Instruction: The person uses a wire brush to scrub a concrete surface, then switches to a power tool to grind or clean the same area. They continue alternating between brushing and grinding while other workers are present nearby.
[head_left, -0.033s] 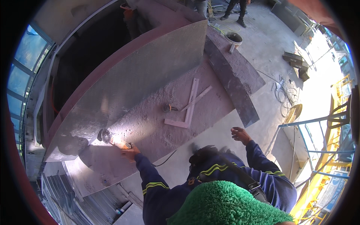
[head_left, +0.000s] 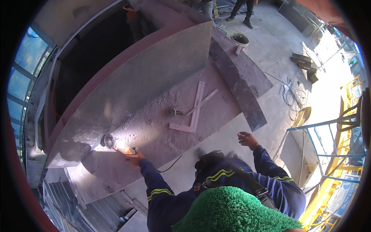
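Note:
My left hand grips an angle grinder with an orange body, over the dusty steel plate. The grinder's disc points left, close to the foot of a tall curved steel panel. A bright patch of light lies around the tool. Away from the plate, my right hand hangs in the air with its fingers curled in; nothing shows in it. To the right of the grinder, a carpenter's square, a flat strip and a small dark round tool lie on the plate.
A bucket stands beyond the plate. Coiled cable and dark blocks lie on the floor to the right, near blue rails. Stacked metal strips are at lower left. A person's legs show at the top.

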`<state>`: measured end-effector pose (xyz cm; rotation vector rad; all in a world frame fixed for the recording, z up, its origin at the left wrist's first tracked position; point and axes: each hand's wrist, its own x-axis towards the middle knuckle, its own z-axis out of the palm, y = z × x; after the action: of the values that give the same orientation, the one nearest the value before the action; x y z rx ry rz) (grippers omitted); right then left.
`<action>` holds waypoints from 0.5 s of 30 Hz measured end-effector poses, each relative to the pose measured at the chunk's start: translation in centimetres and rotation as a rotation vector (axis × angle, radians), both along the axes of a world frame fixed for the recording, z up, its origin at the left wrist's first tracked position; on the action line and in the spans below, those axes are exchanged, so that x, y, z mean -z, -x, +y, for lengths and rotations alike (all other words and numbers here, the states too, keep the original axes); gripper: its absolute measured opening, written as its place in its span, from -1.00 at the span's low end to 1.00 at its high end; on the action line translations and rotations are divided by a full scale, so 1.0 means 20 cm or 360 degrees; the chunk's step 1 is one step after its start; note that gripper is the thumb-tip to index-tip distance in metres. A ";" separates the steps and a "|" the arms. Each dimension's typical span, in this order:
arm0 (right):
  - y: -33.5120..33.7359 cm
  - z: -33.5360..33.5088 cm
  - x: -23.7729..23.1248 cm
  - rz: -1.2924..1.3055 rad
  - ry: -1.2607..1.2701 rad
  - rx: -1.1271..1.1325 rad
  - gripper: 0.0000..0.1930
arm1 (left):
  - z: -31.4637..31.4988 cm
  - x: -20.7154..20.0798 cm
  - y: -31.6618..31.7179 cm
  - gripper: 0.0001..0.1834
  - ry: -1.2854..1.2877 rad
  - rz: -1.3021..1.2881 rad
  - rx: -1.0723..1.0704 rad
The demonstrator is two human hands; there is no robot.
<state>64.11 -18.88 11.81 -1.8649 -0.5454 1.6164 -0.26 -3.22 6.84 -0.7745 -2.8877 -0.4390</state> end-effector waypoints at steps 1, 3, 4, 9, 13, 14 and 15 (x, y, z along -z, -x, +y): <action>0.01 -0.03 0.00 0.0011 0.0067 0.0006 -0.27 | -0.01 -0.02 -0.02 -0.07 -0.0031 -0.0037 0.0024; 0.03 -0.08 0.03 -0.0015 0.0041 -0.0062 -0.32 | -0.04 -0.05 -0.04 -0.02 -0.0093 -0.0057 0.0006; 0.04 -0.09 0.05 -0.0040 0.0054 -0.0111 -0.31 | -0.05 -0.06 -0.05 0.01 -0.0075 -0.0108 0.0011; 0.04 -0.16 0.15 -0.0169 0.0093 -0.0320 -0.23 | -0.07 -0.03 -0.04 0.13 -0.0129 -0.0307 0.0097; -0.01 -0.22 0.20 -0.0164 0.0144 -0.0344 -0.25 | -0.08 0.00 -0.05 0.16 -0.0177 -0.0289 0.0090; -0.03 -0.24 0.21 -0.0164 0.0176 -0.0347 -0.25 | -0.09 -0.02 -0.07 0.16 -0.0165 -0.0313 0.0047; -0.06 -0.27 0.22 -0.0185 0.0146 -0.0350 -0.25 | -0.09 -0.04 -0.09 0.17 -0.0155 -0.0336 0.0005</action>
<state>65.21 -24.22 7.39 -2.0358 -0.7612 1.7043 1.64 -4.92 7.68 -0.7595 -3.0291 -0.6956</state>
